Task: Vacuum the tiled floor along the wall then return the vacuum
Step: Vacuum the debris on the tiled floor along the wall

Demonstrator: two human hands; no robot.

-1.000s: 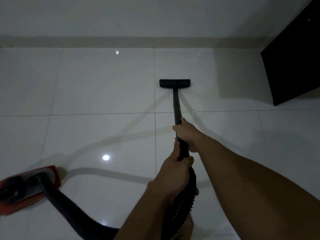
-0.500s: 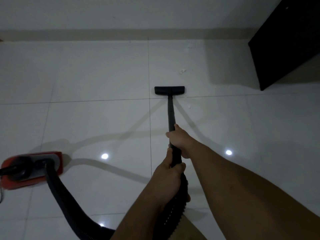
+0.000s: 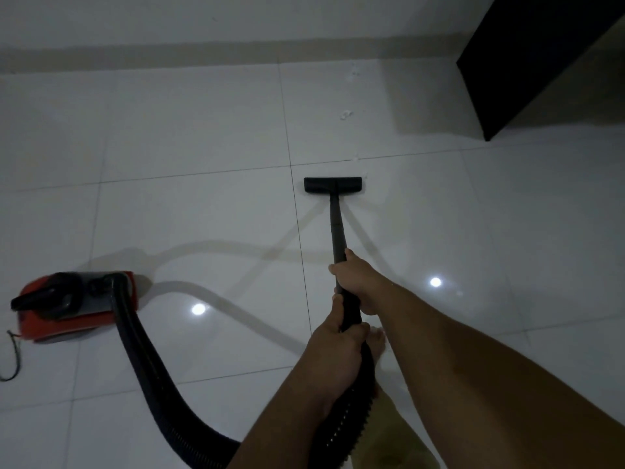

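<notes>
Your two hands grip the vacuum wand.
Your right hand [image 3: 358,279] holds ahead of your left hand [image 3: 338,346]; the floor nozzle [image 3: 332,184] lies flat on the tiles, the red canister [image 3: 74,309] at left.

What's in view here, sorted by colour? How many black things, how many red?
Black: 4 (floor head, wand, hose, cabinet)
Red: 1 (vacuum body)
Total: 5
</notes>
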